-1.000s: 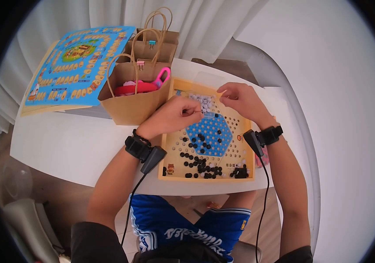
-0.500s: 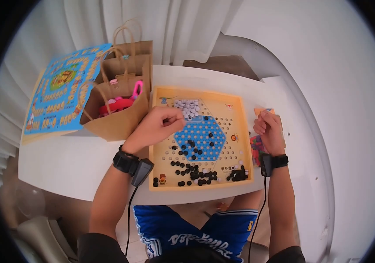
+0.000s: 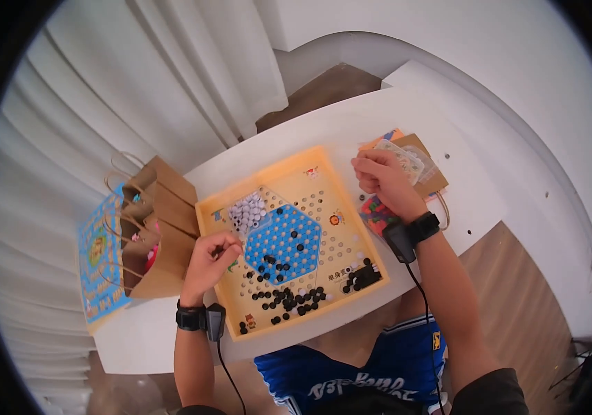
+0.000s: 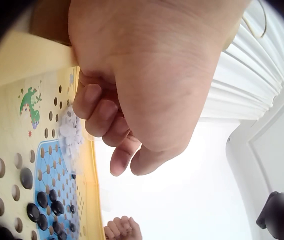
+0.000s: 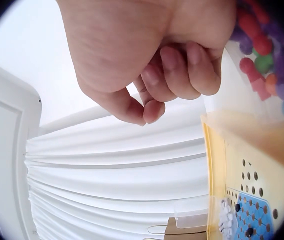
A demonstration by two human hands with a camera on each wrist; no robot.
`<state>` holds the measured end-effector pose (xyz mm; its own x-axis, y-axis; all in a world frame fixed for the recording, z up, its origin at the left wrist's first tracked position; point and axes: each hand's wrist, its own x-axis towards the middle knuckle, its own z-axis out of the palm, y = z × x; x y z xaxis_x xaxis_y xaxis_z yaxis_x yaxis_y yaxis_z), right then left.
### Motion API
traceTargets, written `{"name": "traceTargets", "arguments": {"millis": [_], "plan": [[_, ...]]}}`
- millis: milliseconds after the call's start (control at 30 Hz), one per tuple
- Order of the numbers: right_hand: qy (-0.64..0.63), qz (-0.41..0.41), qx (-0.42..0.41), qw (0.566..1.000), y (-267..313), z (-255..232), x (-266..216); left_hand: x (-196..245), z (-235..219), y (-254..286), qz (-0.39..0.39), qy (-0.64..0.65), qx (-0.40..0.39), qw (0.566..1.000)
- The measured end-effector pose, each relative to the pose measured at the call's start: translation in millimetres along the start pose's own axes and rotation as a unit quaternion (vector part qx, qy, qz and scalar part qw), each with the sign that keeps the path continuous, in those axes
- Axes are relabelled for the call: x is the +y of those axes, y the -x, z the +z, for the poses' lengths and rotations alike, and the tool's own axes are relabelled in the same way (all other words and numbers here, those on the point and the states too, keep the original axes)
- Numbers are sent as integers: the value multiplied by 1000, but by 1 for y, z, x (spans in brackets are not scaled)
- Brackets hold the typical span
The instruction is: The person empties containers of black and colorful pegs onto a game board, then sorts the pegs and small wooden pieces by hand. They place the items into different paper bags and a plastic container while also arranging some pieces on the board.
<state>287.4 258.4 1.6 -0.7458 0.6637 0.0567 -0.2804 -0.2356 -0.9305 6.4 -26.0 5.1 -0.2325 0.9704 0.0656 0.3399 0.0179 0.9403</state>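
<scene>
A wooden game board [image 3: 289, 187] with a raised rim carries a blue hexagonal grid [image 3: 285, 242], black pieces [image 3: 289, 299] and a clear box of white pieces [image 3: 247, 209]. My left hand [image 3: 213, 259] is above the board's left rim, its fingers curled and the thumb close to the index finger. Nothing shows between them in the left wrist view. To the right of the board, my right hand [image 3: 387, 181] hovers beside a bag of colourful pegs [image 3: 375, 216] and some cards [image 3: 407, 155]. Its thumb and index tips meet with nothing visible between them, the other fingers curled in.
Brown paper bags [image 3: 164, 256] stand left of the board, one with pink and red items inside. Behind them lies a blue printed game sheet [image 3: 99, 242]. A flat brown paper bag [image 3: 434, 181] lies under the cards at right. White curtains [image 3: 137, 83] hang behind the table.
My right hand has moved from over the board out to the right, beside the cards and pegs. The left hand has drawn back to the left rim. The head view has turned rightward.
</scene>
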Motion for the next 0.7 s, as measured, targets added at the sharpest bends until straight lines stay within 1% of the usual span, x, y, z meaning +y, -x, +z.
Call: {"name": "traceTargets", "arguments": {"millis": [67,133,300,367,433,467,500,567,600,667,700], "plan": [[5,-3,-9,1000,-2,-3,0,2,0,-1,-25,-26,-11,999],[11,5,-5,1000,-4,-7,1,3,1,-3,-30,-39,-20,999],[27,-15,1,1000,-9,-20,-2,4,5,-5,-42,-54,-29,997],[35,-27,8,999,-9,-24,-7,4,6,-6,-59,-68,-35,995],[50,-17,9,999,-8,-25,-7,8,9,-9,-54,-77,-38,995],[86,-38,12,995,-9,-25,-4,9,10,-9,-58,-80,-39,994],[84,-45,14,995,-7,-26,-7,15,11,-11,-65,-83,-39,994],[81,-27,-4,996,-4,-24,-12,22,18,-13,-62,-95,-39,993],[78,-29,-5,997,0,-20,-14,31,26,-15,-47,-110,-51,991],[132,-51,-2,990,9,-9,-21,56,48,-18,-26,-139,-79,987],[131,-53,-6,990,15,-1,-22,69,60,-22,-26,-142,-75,987]]}}
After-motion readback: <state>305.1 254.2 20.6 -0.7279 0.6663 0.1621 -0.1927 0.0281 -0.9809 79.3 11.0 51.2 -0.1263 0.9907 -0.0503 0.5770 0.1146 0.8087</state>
